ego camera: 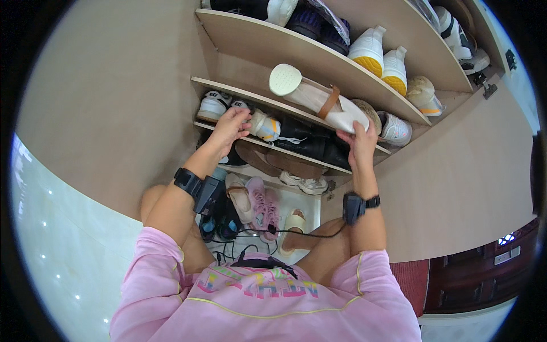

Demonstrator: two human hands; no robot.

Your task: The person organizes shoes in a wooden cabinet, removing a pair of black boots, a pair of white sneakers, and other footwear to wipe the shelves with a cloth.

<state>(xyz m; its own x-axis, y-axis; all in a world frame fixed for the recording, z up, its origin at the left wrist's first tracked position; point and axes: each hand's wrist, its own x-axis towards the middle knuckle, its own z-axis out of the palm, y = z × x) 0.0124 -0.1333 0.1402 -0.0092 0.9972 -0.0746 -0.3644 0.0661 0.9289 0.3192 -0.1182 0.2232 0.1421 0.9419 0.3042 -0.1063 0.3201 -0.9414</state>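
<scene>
My right hand (362, 143) grips a cream flat shoe (307, 95) with a brown strap by its toe end. The shoe is tilted, its pale heel sole pointing up and left in front of the cabinet shelves. My left hand (233, 128) has loosely bent fingers with nothing visible in them. Close to it stand a white-and-black Nike sneaker (212, 104) and a beige sneaker with orange stripes (266, 126); whether the fingertips touch the beige one I cannot tell. Black boots (301, 139) lie to the right on that same shelf.
White sneakers with yellow soles (368, 51) stand on a higher shelf. Brown slippers (282, 160) are lower down. Pink sneakers (261, 209) and a matching cream flat (239, 196) rest on the floor between my legs, near a black cable (310, 234). Cabinet doors (453, 179) swing wide on both sides.
</scene>
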